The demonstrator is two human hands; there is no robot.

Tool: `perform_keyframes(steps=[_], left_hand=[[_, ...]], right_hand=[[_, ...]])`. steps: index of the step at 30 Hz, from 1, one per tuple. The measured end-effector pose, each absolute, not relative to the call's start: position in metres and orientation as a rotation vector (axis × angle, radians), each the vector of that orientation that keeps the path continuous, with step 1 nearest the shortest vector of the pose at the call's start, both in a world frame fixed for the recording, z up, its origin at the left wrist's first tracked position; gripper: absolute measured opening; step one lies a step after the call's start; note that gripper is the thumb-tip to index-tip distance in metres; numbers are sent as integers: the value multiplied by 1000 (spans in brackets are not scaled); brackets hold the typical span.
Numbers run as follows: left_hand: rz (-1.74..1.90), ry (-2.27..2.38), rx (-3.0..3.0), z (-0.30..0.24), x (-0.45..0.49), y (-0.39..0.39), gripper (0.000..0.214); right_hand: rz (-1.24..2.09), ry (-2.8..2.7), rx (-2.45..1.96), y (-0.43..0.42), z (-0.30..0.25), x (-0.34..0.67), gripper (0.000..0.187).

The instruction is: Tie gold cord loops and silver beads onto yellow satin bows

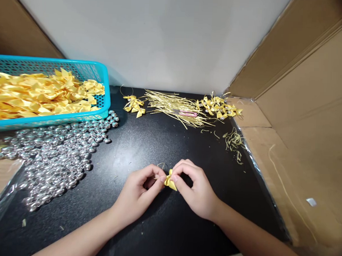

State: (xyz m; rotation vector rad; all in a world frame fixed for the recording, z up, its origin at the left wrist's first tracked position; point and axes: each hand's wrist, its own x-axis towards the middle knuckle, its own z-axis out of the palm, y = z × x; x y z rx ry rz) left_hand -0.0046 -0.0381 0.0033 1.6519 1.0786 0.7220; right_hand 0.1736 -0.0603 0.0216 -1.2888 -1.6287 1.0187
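Over the front middle of the black table, a small yellow ribbon bow point(172, 184) is pinched between my two hands. My left hand point(141, 187) grips the bow's left side with thumb and index finger. From the right, my right hand point(195, 187) pinches the bow's other side, its fingers curled. A thin gold cord point(161, 165) loops up behind my left fingertips. Fingertips hide part of the bow and its centre, so whether a bead is in it I cannot make out.
A turquoise basket point(107, 91) of yellow bows stands back left, with many silver beads point(65, 153) before it. Gold cords point(172, 105) with a pink-handled tool point(188, 113), beaded bows point(220, 106), other bows point(134, 105) and cord scraps point(233, 140) lie farther back. Cardboard point(309, 130) borders the right.
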Motion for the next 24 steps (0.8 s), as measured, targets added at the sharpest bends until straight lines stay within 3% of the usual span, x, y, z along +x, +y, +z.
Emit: perform_keyframes(steps=[11, 15, 19, 24], left_hand=[[711, 1104, 1647, 2, -5, -39, 24], [705, 1109, 1650, -1, -6, -39, 24], [710, 1089, 1667, -1, -6, -39, 23], [749, 1035, 1698, 0, -7, -39, 18]], right_hand=[[1308, -1307, -1070, -59, 20, 184, 25], [1126, -1358, -1069, -60, 21, 186, 29], [804, -1643, -1250, -63, 22, 179, 8], [601, -1832, -1358, -66, 16, 170, 10]])
